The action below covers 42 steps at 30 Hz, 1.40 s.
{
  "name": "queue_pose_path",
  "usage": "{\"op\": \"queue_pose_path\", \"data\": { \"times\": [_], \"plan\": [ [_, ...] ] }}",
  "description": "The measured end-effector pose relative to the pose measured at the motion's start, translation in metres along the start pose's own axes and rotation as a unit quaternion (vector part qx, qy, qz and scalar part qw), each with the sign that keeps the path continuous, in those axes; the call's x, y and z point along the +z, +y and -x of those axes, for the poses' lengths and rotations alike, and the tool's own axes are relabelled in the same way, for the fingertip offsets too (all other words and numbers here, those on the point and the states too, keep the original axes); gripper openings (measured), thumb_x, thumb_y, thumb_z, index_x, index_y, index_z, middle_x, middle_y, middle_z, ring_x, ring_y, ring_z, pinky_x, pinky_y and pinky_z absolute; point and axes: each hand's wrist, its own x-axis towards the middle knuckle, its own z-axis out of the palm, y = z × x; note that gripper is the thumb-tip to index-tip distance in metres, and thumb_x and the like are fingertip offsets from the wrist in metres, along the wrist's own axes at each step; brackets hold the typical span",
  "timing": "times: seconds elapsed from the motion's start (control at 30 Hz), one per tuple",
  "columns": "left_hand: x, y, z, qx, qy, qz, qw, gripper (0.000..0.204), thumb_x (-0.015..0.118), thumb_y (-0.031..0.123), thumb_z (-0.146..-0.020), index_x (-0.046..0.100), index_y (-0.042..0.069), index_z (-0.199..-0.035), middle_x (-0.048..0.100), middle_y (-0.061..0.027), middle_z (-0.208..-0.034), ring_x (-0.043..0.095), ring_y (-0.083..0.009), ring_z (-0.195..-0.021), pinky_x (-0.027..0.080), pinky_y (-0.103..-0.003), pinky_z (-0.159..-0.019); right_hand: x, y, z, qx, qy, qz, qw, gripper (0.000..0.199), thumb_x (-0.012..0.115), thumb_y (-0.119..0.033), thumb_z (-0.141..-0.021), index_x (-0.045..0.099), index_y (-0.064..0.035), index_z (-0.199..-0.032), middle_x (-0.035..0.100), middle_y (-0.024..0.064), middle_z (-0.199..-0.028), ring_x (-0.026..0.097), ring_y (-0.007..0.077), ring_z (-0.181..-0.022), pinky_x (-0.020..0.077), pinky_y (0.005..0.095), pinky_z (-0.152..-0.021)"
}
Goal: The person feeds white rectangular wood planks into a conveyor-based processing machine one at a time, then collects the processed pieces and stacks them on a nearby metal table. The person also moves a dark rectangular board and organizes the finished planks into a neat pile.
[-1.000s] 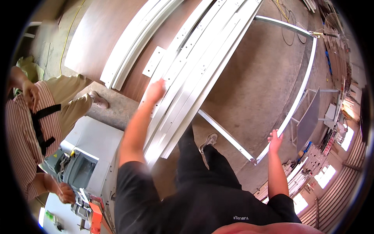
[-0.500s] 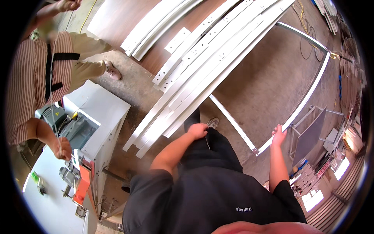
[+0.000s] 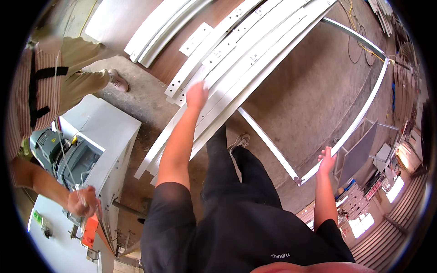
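My left hand (image 3: pixel 197 94) reaches out over a stack of long white curved metal profiles (image 3: pixel 255 50) lying on the floor, its fingers spread and touching the top of the stack. My right hand (image 3: pixel 326 159) rests on the lower end of a thin curved white frame bar (image 3: pixel 364 109), fingers curled around it near the corner where a straight white crossbar (image 3: pixel 266 141) meets it. My legs in black trousers stand between the stack and the crossbar.
A person in a striped shirt and tan trousers (image 3: pixel 41 86) stands at the left, one hand (image 3: pixel 82 201) on a white machine with a grey motor (image 3: pixel 77 154). More white curved profiles (image 3: pixel 159 27) lie further off. Metal racks (image 3: pixel 364 150) and cables (image 3: pixel 359 36) are at right.
My left arm has stretched forward from near my knee back out onto the profile stack. My right hand stays on the frame bar. The view has tilted slightly.
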Motion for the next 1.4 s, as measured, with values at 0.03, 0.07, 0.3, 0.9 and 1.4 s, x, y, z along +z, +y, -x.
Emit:
{"op": "queue_pose_path", "data": {
  "times": [0.03, 0.07, 0.3, 0.9, 1.4],
  "plan": [
    [0.0, 0.005, -0.024, 0.017, 0.033, -0.007, 0.999, 0.038, 0.071, 0.024, -0.095, 0.07, 0.01, -0.13, 0.076, -0.0154, -0.12, 0.071, -0.0372, -0.111, 0.058, -0.05, -0.095, -0.001, 0.0, 0.001, 0.008, 0.005, 0.002, 1.0, 0.032, 0.071, -0.029, -0.102, 0.057, -0.0103, -0.124, 0.064, 0.0025, -0.092, 0.059, 0.0109, -0.066, 0.0482, 0.0269, -0.056],
    [0.0, 0.014, -0.045, 0.025, 0.06, -0.002, 0.998, 0.039, 0.071, 0.023, -0.094, 0.068, 0.01, -0.13, 0.074, -0.0148, -0.122, 0.07, -0.0364, -0.113, 0.058, -0.049, -0.095, -0.002, 0.003, 0.002, 0.012, 0.007, 0.005, 1.0, 0.031, 0.07, -0.029, -0.103, 0.058, -0.0111, -0.125, 0.065, 0.0023, -0.093, 0.06, 0.0107, -0.067, 0.0483, 0.0264, -0.057],
    [0.025, 0.041, -0.122, 0.062, 0.012, -0.151, 0.987, 0.031, 0.067, 0.013, -0.092, 0.063, 0.008, -0.122, 0.068, -0.0129, -0.135, 0.067, -0.0346, -0.12, 0.059, -0.047, -0.096, 0.002, -0.009, 0.012, 0.025, 0.022, 0.002, 0.999, 0.03, 0.07, -0.029, -0.103, 0.06, -0.0134, -0.126, 0.065, 0.0014, -0.095, 0.06, 0.0097, -0.07, 0.0471, 0.0256, -0.06],
    [-0.01, 0.065, -0.11, -0.145, -0.19, 0.586, 0.775, 0.062, 0.061, 0.029, -0.095, 0.057, 0.002, -0.151, 0.067, -0.0175, -0.138, 0.068, -0.0255, -0.109, 0.056, -0.038, -0.087, 0.001, -0.007, 0.013, 0.037, 0.018, -0.011, 0.999, 0.033, 0.071, -0.029, -0.102, 0.06, -0.0121, -0.128, 0.065, 0.0028, -0.096, 0.058, 0.0104, -0.072, 0.0472, 0.027, -0.063],
    [-0.021, 0.083, -0.044, -0.098, -0.146, 0.642, 0.746, 0.076, 0.079, 0.023, -0.089, 0.05, 0.003, -0.156, 0.063, -0.0216, -0.142, 0.066, -0.0266, -0.116, 0.055, -0.04, -0.101, 0.001, -0.005, 0.007, 0.027, 0.008, -0.011, 1.0, 0.035, 0.072, -0.029, -0.102, 0.059, -0.011, -0.129, 0.066, 0.0033, -0.097, 0.06, 0.0102, -0.072, 0.0476, 0.0266, -0.062]
  ]
}}
